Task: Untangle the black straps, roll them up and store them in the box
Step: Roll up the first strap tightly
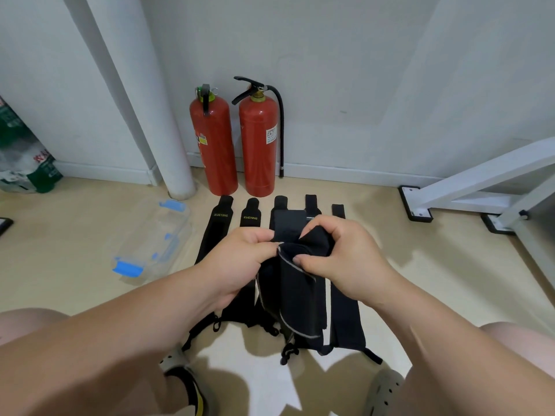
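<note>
Head view, looking down at the floor (75, 235). Two red fire extinguishers (258, 145) stand against a white wall. Straight in front of them, toward me, a row of black straps (214, 232) lies flat, side by side, with its far ends almost at the extinguishers' bases.

Nearer me than the extinguishers and above that row, both hands hold one lifted strap (295, 295). My left hand (240, 259) has its fingers curled round the strap's upper edge. My right hand (339, 259) pinches a bunched fold between thumb and curled fingers. The strap's tail hangs down onto the row.

The clear box (156, 241), with blue clips, sits to the left of the extinguishers and nearer me. I can see no strap in it.

I judge the main risk to be the hanging tail. If it drags across the row while I roll, it may snag the cord loops at the straps' near ends and tangle them again. A loose first fold could also let the roll spring open.
</note>
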